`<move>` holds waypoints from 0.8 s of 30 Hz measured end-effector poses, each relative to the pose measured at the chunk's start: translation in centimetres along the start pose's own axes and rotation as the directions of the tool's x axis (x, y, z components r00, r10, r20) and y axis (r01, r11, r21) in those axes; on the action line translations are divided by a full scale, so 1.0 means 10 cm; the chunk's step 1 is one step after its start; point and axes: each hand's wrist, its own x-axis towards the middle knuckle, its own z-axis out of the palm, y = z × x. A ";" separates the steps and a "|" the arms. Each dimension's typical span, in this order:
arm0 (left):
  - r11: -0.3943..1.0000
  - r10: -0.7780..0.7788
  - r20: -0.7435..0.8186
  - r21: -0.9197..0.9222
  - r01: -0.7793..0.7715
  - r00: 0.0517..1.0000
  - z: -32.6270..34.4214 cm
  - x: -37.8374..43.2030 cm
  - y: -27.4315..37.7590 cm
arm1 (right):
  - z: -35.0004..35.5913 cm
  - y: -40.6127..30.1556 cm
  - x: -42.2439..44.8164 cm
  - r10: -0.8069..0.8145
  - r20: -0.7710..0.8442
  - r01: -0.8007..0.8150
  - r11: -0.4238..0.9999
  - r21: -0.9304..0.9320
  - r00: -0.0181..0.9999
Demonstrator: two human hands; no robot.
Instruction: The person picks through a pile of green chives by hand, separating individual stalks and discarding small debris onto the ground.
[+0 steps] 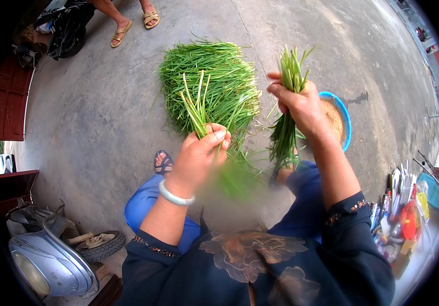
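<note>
My left hand (204,147), with a pale bangle (176,194) at its wrist, grips a small bunch of garlic chives (196,107). The pale stem ends stick up past my fingers, and the leaves below are blurred. A thicker bundle of chives (292,70) is clasped in my right hand (298,101), stem ends up and dark green leaves hanging down. Beyond both hands, a large pile of chives (208,80) lies on the concrete floor, its cut ends mostly toward the right.
A blue basin (349,126) of light brown grains stands just right of my right forearm. Another person's sandaled feet (122,32) and a motorcycle (68,32) are at upper left. A scooter (51,260) fills lower left; assorted goods (399,214) crowd the right.
</note>
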 end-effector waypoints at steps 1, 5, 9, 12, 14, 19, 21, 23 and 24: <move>1.000 -0.002 0.000 0.001 0.002 1.000 0.01 0.00 0.00 | 0.05 -0.06 -0.05 0.021 0.063 -0.023 1.000 0.021 0.998; 1.000 -0.018 -0.020 0.024 0.018 1.000 0.02 -0.01 -0.01 | 0.23 -0.06 -0.12 0.047 0.176 -0.075 0.985 0.156 0.983; 0.999 -0.032 -0.016 0.032 0.033 0.999 0.02 0.01 -0.01 | 0.29 -0.10 -0.15 0.090 0.240 -0.118 0.987 0.106 0.967; 0.999 -0.030 -0.018 0.044 0.030 0.999 0.03 0.01 -0.03 | 0.27 -0.03 -0.13 0.028 0.174 -0.049 0.992 0.116 0.984; 0.998 -0.024 -0.025 0.050 0.025 0.999 0.04 0.01 -0.03 | 0.22 -0.04 -0.11 0.017 0.098 -0.032 0.989 0.146 0.995; 0.999 -0.020 -0.041 0.043 0.022 0.999 0.02 0.00 -0.02 | 0.18 -0.11 -0.06 0.034 0.054 -0.043 0.984 0.176 0.998; 0.998 -0.025 -0.032 0.049 0.027 0.999 0.02 0.00 -0.02 | 0.19 -0.08 -0.08 0.020 0.154 -0.046 0.985 0.166 0.988; 0.998 -0.034 -0.022 0.052 0.035 0.999 0.02 0.02 -0.04 | 0.22 -0.10 -0.12 0.029 0.220 -0.051 0.994 0.095 0.975; 0.997 -0.036 -0.026 0.062 0.038 0.999 0.02 0.02 -0.03 | 0.23 -0.11 -0.13 0.029 0.221 -0.052 0.994 0.096 0.975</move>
